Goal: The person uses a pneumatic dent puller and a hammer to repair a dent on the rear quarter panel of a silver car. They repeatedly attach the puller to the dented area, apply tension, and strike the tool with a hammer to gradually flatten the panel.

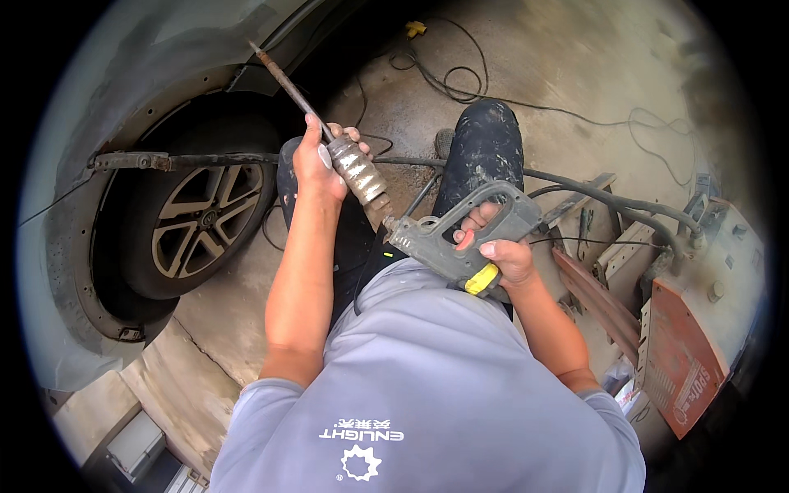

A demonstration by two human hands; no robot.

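Observation:
A dent-puller welding gun (431,241) with a dark grey looped handle lies across my lap. My right hand (508,259) is closed round the handle, its fingers through the loop by a red trigger. Beside its thumb is a yellow part (482,278). From the gun's front a ridged metal slide-hammer weight (357,170) and a long rod (288,85) point up and left. My left hand (316,163) wraps the weight and the rod's lower end. The rod's tip is over the car's grey body panel (177,53); whether it touches, I cannot tell.
A car wheel (205,220) sits in the arch at left, with a dark bar (222,160) crossing it. Thick cable (612,197) runs right to a red and grey machine (682,345). Thin black cord (460,86) and a yellow connector (416,29) lie on the concrete.

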